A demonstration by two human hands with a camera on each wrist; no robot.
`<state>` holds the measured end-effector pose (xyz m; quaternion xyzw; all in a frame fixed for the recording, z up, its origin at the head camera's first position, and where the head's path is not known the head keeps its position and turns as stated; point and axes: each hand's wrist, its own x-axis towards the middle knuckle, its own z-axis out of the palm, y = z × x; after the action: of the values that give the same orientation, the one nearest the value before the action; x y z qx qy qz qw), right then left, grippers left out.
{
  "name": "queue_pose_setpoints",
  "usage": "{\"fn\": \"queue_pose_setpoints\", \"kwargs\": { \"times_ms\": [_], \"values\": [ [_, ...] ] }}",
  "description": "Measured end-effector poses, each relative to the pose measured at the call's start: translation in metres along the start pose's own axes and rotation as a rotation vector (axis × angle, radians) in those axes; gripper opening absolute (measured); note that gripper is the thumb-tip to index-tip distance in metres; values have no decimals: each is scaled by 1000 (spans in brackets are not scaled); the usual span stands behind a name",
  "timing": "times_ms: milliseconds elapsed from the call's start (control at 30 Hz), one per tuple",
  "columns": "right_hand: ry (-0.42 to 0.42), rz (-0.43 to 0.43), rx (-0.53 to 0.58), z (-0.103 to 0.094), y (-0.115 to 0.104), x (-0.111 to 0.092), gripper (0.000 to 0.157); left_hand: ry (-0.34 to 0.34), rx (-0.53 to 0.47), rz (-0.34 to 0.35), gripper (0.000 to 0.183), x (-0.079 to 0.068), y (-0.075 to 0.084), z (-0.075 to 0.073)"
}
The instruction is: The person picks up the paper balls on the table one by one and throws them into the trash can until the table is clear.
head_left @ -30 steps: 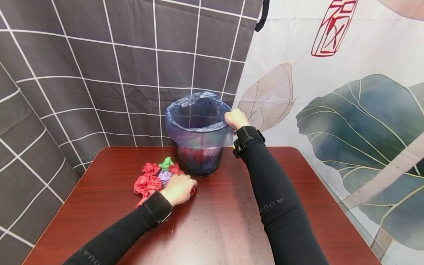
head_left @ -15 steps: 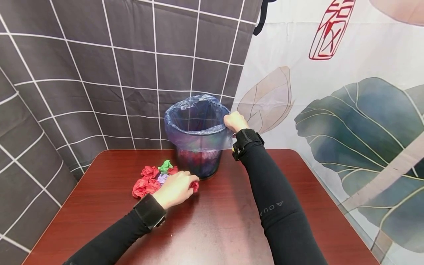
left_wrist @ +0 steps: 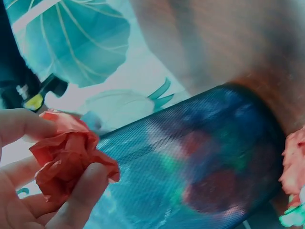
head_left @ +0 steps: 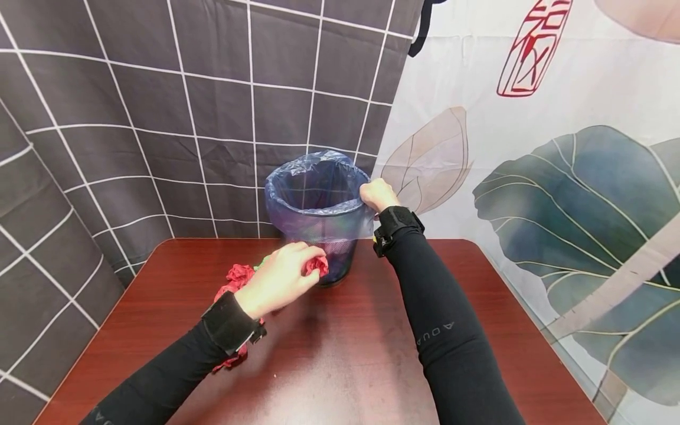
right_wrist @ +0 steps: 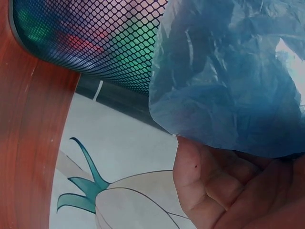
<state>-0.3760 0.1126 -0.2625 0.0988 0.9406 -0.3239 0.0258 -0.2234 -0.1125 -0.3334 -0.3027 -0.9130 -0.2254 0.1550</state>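
My left hand pinches a crumpled red paper ball between thumb and fingers, off the table and just in front of the trash bin. In the left wrist view the same paper ball shows between the fingertips. The bin is dark mesh, lined with a translucent blue plastic bag folded over its rim. My right hand grips the rim at the right. In the right wrist view its curled fingers lie beneath the bag's hanging edge. Coloured paper shows through the mesh.
More crumpled red paper lies left of the bin, partly hidden by my left hand, with a bit of green paper. Another red piece pokes out below my left forearm. Cloth hangs behind the brown table.
My left hand has lifted the red paper ball from the table, moving up and slightly right toward the bin. My right hand stays on the rim.
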Motion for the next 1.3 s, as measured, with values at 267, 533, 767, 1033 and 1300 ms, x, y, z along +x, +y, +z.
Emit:
{"fn": "queue_pose_setpoints", "kwargs": {
  "times_ms": [267, 533, 767, 1033, 1300],
  "values": [
    [7, -6, -11, 1, 1, 1, 52, 159, -84, 10, 26, 25, 1, -28],
    [3, -2, -4, 1, 3, 3, 52, 304, -118, 1, 26, 40, -2, -50],
    [0, 2, 0, 1, 2, 3, 52, 395, -130, -32, 31, 48, -8, -63],
    [15, -1, 14, 0, 1, 1, 52, 479, -140, -55, 33, 60, -18, -70],
    [16, -7, -1, 2, 2, 3, 51, 438, -127, -142, 37, 73, -32, -66]
  ]
}}
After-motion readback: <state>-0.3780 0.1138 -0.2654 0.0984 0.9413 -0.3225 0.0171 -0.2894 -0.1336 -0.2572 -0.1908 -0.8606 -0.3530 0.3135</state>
